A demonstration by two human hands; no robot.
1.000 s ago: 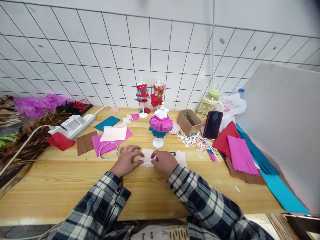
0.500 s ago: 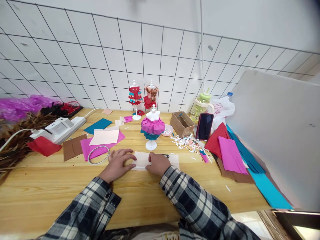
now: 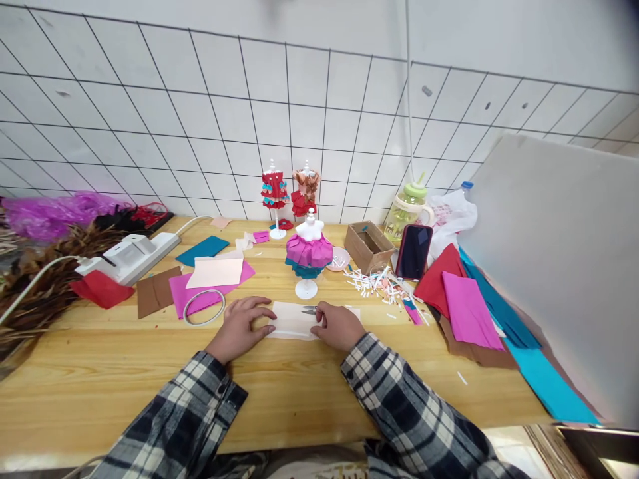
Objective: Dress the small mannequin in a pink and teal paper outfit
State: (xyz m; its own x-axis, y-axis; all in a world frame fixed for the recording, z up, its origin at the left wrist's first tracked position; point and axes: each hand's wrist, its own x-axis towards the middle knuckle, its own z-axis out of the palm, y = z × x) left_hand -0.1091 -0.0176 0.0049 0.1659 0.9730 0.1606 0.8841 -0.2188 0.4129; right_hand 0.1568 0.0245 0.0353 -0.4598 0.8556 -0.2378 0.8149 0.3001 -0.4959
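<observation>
The left hand [image 3: 244, 326] is lying low over the table [image 3: 284, 386] with its fingers loosely bent and spread, thumb and fingertips meeting the left end of a pale paper strip [image 3: 292, 322] and leaving a gap between them. The strip is lying flat between the two hands and running on under the right hand [image 3: 342, 328], its far end showing just beyond the knuckles. The right hand is curling its fingers inward over the paper, and the pointed tips of a pair of scissors [image 3: 309, 311] are sticking out beside its fingertips (whether the fingers are gripping them or the paper, I cannot tell). Just beyond both hands, a small dress stand [image 3: 309, 249] is wearing a pink and blue paper skirt. To the left of the left hand, a ring [image 3: 185, 310] is resting partly on a pink sheet [image 3: 180, 293], with a pale sheet [image 3: 214, 273] overlapping that sheet farther from the hand. Beyond the right hand and to its right, paper scraps [image 3: 372, 284] are lying in a heap before a box [image 3: 367, 258], and a phone [image 3: 414, 253] is leaning near them. Well to the right of the right hand, a red sheet [image 3: 436, 283] is lying partly under a pink piece [image 3: 472, 309].
</observation>
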